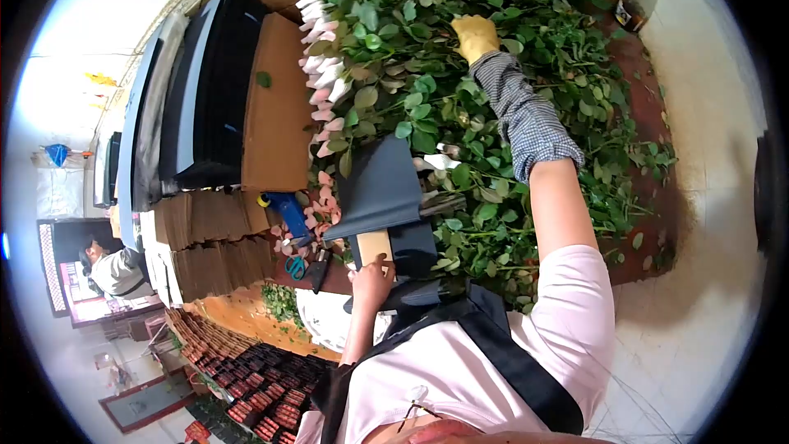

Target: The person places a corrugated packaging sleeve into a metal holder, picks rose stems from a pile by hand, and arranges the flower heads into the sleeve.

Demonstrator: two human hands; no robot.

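My bare left hand (371, 282) rests with fingers apart on a tan cardboard piece (375, 245), which lies over dark wrapping sheets (378, 185). My right hand (475, 38), in a yellow glove and a checked sleeve cover, reaches far into a big heap of leafy flower stems (460, 107). Its fingers look closed, but leaves hide what is in them. Along the heap's left side, pale pink and white wrapped flower heads (325, 66) line up. A small white wrapped flower head (442, 161) lies close to the dark sheets.
Left of the heap stand a cardboard box (271, 103) with black sheets and stacked brown cardboard (218, 234). Near my left hand lie a blue tape dispenser (289, 215), teal-handled scissors (296, 267) and loose petals. Several dark-red bundles fill the lower left. Another person (119, 271) is far left.
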